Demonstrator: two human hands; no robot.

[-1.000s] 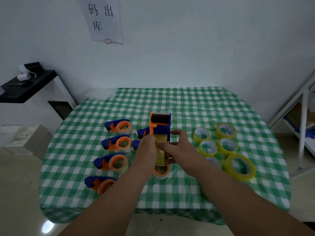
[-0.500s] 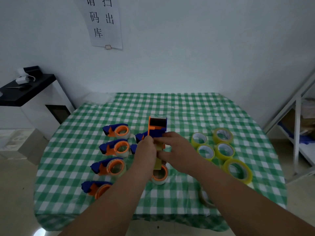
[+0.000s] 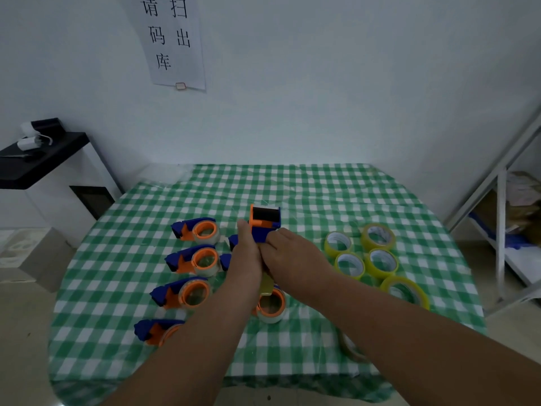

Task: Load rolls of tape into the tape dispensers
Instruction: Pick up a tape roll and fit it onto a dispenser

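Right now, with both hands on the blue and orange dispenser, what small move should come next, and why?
Probably draw the tape strip up toward the dispenser's black roller. Both the left hand and the right hand grip the dispenser, and the strip hangs loose below them.

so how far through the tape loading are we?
Done: four loaded dispensers lined up on the left, and others partly hidden behind the arms. In hand: left hand and right hand grip one dispenser. Left: five yellow rolls on the right.
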